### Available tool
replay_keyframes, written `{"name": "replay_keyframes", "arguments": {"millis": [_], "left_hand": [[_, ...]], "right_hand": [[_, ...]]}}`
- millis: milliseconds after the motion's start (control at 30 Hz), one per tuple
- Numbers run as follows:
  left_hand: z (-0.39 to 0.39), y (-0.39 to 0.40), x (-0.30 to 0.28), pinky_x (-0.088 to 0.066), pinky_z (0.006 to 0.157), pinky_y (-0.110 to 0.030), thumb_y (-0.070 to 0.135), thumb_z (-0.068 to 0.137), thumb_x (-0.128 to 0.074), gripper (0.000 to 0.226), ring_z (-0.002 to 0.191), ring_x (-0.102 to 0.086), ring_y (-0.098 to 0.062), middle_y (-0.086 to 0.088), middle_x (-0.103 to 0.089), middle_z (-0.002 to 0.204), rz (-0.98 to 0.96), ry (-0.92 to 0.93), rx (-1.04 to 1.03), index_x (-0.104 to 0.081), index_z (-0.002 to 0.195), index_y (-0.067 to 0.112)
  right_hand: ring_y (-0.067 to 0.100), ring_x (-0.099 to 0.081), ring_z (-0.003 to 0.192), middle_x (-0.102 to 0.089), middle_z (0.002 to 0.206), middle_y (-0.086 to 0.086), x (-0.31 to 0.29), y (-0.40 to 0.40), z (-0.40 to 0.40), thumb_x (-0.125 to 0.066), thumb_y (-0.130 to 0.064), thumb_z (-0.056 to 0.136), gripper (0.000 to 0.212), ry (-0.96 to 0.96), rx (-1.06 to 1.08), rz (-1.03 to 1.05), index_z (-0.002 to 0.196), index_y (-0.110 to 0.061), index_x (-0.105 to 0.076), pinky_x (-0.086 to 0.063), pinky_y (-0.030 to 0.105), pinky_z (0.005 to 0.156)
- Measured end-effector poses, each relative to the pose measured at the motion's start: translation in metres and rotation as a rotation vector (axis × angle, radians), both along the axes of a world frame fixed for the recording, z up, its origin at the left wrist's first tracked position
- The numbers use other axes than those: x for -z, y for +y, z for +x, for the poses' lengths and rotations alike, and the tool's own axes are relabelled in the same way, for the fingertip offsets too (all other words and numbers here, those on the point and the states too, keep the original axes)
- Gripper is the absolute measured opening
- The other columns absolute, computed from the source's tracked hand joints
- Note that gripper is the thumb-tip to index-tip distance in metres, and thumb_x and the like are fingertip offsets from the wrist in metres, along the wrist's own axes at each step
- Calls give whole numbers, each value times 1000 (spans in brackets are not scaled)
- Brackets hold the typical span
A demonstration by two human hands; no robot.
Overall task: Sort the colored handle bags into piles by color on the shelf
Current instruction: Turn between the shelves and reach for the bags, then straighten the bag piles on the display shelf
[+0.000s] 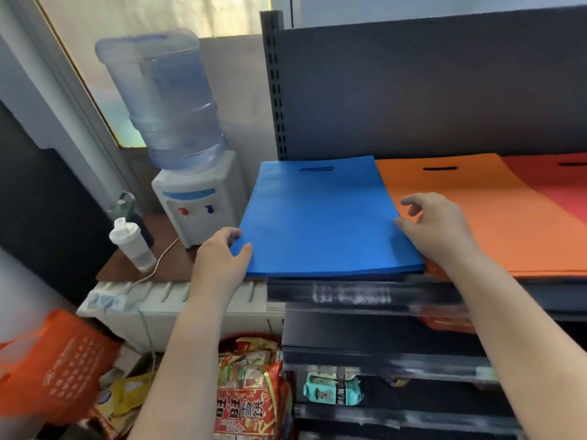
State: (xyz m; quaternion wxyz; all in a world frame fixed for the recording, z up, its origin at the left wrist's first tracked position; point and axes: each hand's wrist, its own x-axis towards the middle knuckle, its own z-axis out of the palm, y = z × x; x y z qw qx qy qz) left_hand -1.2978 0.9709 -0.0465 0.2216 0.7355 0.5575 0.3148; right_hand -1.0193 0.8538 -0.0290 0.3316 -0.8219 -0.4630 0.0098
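We take the shelf [362, 293] as our landmark: on its top board, at the left end, lies the blue pile [320, 217] of handle bags, with the orange pile [470, 217] touching its right edge and a red pile [559, 185] beyond that, cut off by the frame. The blue stack looks like thin non-woven cloth, so we judge it light, limp and inclined to slide sheet over sheet (the edges at the front already show as many fine layers); better to square it from both sides than to lift by the cut-out handle slot [316, 169] at the back. Our left hand [219, 258] pinches the front left corner, thumb on top, fingers underneath and hidden. Our right hand [435, 227] rests at the right edge with fingers loosely spread, holding nothing as far as we can tell. The label strip along the shelf's front lip is too blurred to read.
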Motion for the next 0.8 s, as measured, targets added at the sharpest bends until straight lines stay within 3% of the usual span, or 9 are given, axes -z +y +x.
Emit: {"name": "replay_keyframes", "arguments": {"millis": [167,300,400,800], "left_hand": [[20,-12,-26,-41,89,-39,26,90,-58,35,112,-54,-28,-5,-60,124,233,241,-33,-58,123,14],[71,-31,-47,-40,89,-35,27,91,-57,31,108,-57,-23,-1,-63,119,285,181,116,-60,120,16],[127,-55,-58,-36,89,-36,27,92,-55,32,110,-55,-25,-2,-63,119,392,220,235,-59,120,15],[377,-203,-89,-34,85,-35,40,93,-46,42,111,-50,-24,0,-55,125,741,378,678,-48,128,18]], "right_hand": [[17,-45,83,-53,96,-2,-20,-17,6,-60,-19,91,33,-95,-31,29,123,-12,-59,-32,26,72],[18,-49,87,-58,105,0,-41,-46,21,-57,-23,92,34,-214,-40,-7,126,-16,-58,-38,30,70],[24,-55,102,-59,113,2,-57,-78,44,-55,-26,92,35,-305,4,-36,126,-16,-58,-42,32,73],[24,-45,121,-48,135,0,-83,-257,192,-49,-41,93,54,-562,235,-318,142,-21,-38,-42,35,93]]}}
